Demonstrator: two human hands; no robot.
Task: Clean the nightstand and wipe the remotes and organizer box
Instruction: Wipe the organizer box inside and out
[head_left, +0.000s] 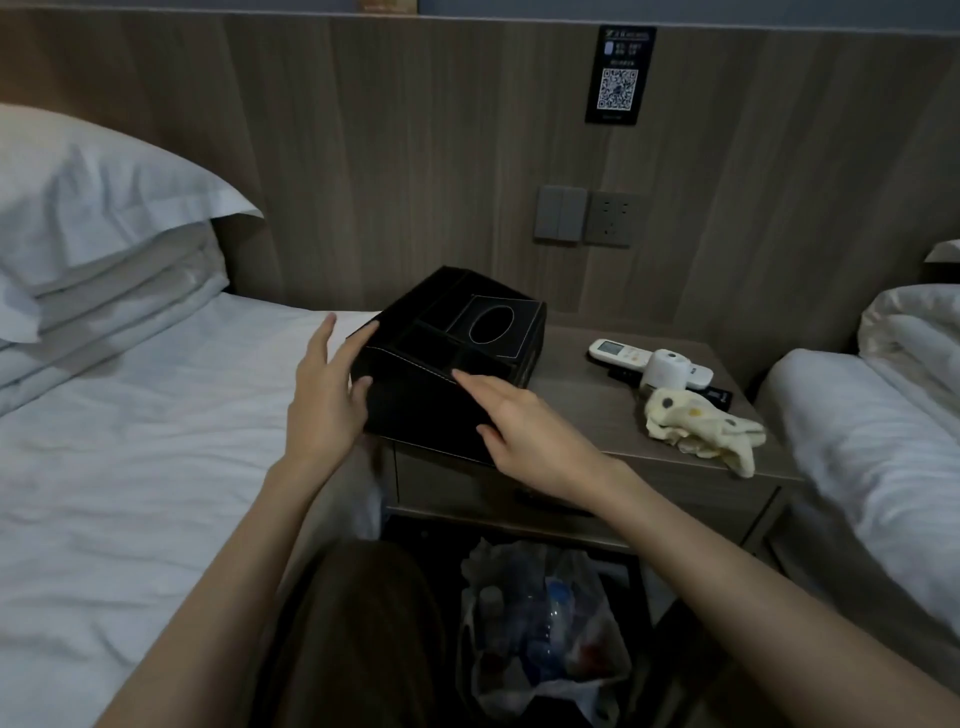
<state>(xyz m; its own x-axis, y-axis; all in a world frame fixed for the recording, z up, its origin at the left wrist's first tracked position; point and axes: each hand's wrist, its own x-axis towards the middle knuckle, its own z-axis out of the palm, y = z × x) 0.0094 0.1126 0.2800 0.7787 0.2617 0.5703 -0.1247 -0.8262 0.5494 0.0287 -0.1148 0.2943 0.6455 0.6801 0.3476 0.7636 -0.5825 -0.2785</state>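
Observation:
A black organizer box with an oval tissue slot sits on the left end of the wooden nightstand, partly over its left edge. My left hand lies flat against the box's left side, fingers straight. My right hand rests on the box's front sloping face with straight fingers. A white remote lies at the back right of the nightstand, with a dark remote partly hidden beside it. A yellow spotted cloth lies crumpled near the right front edge.
A small white cylinder stands on the remotes. Beds with white sheets flank the nightstand on the left and right. Below the nightstand a bin lined with a plastic bag holds bottles. Switches and a socket are on the wall panel.

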